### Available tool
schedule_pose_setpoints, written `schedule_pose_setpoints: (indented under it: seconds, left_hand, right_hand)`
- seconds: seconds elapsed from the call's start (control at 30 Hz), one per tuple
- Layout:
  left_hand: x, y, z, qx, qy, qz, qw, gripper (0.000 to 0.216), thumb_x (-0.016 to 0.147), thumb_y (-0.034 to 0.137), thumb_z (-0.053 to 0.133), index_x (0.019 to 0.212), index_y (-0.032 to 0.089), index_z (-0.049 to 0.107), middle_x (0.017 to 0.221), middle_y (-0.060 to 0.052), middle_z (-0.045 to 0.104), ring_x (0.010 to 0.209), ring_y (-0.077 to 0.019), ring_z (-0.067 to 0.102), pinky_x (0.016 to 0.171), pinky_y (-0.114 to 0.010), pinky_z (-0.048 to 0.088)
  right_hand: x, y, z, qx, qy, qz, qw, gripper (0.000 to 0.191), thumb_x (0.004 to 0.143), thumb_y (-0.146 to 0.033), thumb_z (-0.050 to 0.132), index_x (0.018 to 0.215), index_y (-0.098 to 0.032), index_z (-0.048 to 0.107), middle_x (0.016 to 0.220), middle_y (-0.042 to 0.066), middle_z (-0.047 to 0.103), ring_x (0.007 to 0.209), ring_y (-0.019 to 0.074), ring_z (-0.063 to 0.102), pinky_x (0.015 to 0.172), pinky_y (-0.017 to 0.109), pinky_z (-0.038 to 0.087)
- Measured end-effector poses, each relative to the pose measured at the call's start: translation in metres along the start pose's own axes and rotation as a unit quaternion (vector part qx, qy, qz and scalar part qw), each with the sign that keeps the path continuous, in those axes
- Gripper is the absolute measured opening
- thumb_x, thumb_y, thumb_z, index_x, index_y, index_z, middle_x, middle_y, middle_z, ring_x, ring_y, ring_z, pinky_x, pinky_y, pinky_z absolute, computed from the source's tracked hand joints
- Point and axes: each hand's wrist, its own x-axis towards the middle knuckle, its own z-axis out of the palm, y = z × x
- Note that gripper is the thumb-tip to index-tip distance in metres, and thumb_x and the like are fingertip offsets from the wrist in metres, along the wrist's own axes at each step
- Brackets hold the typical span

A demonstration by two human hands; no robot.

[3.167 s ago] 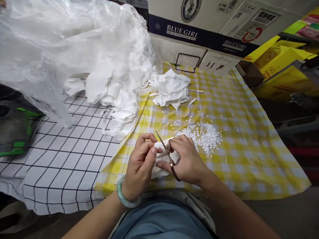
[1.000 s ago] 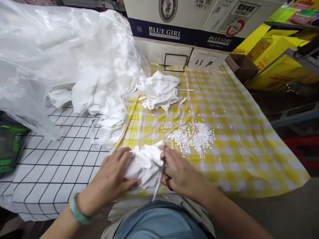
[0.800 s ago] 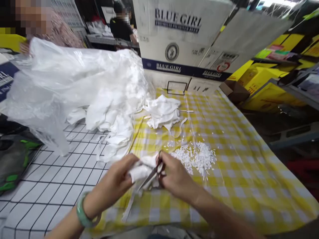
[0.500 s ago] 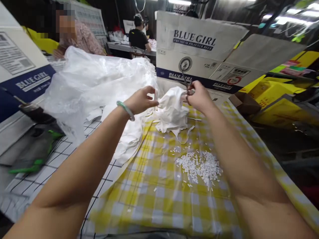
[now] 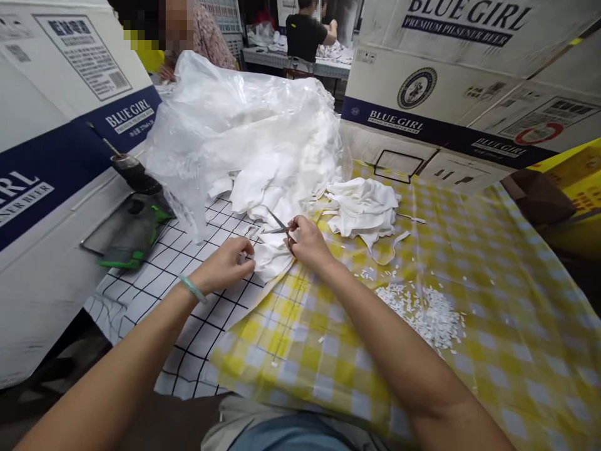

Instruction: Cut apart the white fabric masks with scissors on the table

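Observation:
My right hand (image 5: pixel 307 244) is closed around a pair of scissors (image 5: pixel 278 229), whose parted blades point left. Under them lies a small white cloth piece (image 5: pixel 272 258). At its left edge is my left hand (image 5: pixel 230 263), fingers curved and thumb apart, with a green bangle on the wrist; whether the fingertips touch the cloth I cannot tell. Behind both hands rises a heap of white cloth pieces (image 5: pixel 267 181), partly inside a clear plastic bag (image 5: pixel 225 94). To the right sits a crumpled pile of white cloth (image 5: pixel 364 203) with a thin strap trailing from it.
Many small white snippets (image 5: pixel 434 313) lie on the yellow checked cover (image 5: pixel 338 363). Printed cartons stand left (image 5: pixel 126 119) and behind (image 5: pixel 451 94). A grey-green tool (image 5: pixel 131 232) and a dark holder (image 5: pixel 136 172) lie by the left carton. Other people sit farther back.
Both hands have moved from the crumpled cloth pile on the right to the small piece at left, scissors still in the right hand. The view has tilted down and shifted left.

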Motion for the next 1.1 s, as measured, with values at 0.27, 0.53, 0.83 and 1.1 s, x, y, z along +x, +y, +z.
schedule_pose_setpoints:
  seconds: [0.27, 0.53, 0.83, 1.1]
  left_hand:
    - [-0.068, 0.073, -0.005, -0.119, -0.036, 0.083, 0.989, 0.029, 0.098, 0.031, 0.041, 0.078, 0.019, 0.059, 0.073, -0.003, 0.059, 0.069, -0.0169, 0.053, 0.068, -0.029, 0.043]
    - [-0.129, 0.111, 0.049, -0.561, -0.275, -0.088, 0.776, 0.017, 0.087, 0.028, 0.065, 0.099, 0.017, 0.07, 0.1, -0.008, 0.066, 0.095, -0.0196, 0.062, 0.085, -0.028, 0.049]
    - [-0.119, 0.095, 0.052, -0.659, -0.111, -0.292, 0.684, 0.027, 0.084, 0.041, 0.07, 0.08, 0.015, 0.062, 0.056, 0.005, 0.046, 0.046, -0.0038, 0.036, 0.044, -0.013, 0.033]
    - [-0.129, 0.09, 0.042, -0.664, -0.129, -0.316, 0.665, 0.026, 0.08, 0.036, 0.075, 0.086, 0.017, 0.058, 0.066, 0.005, 0.046, 0.051, -0.0034, 0.027, 0.045, -0.015, 0.02]
  right_hand:
    - [-0.055, -0.009, -0.006, 0.094, -0.064, 0.009, 0.993, 0.026, 0.074, -0.017, 0.059, 0.098, -0.022, 0.052, 0.101, 0.001, 0.062, 0.082, 0.0136, 0.058, 0.076, 0.027, 0.048]
    - [-0.128, 0.0, -0.045, 0.229, -0.041, 0.117, 0.965, 0.027, 0.072, -0.024, 0.071, 0.078, -0.023, 0.045, 0.078, -0.003, 0.056, 0.075, 0.0136, 0.054, 0.074, 0.028, 0.045]
    - [-0.186, -0.02, -0.035, 0.388, -0.154, 0.258, 0.871, 0.038, 0.074, -0.039, 0.078, 0.082, -0.023, 0.045, 0.113, 0.007, 0.067, 0.109, 0.0222, 0.064, 0.094, 0.04, 0.051]
    - [-0.185, -0.001, -0.051, 0.155, 0.088, 0.151, 0.972, 0.033, 0.075, -0.033, 0.075, 0.093, -0.025, 0.048, 0.116, 0.007, 0.06, 0.107, 0.0214, 0.06, 0.096, 0.04, 0.047]
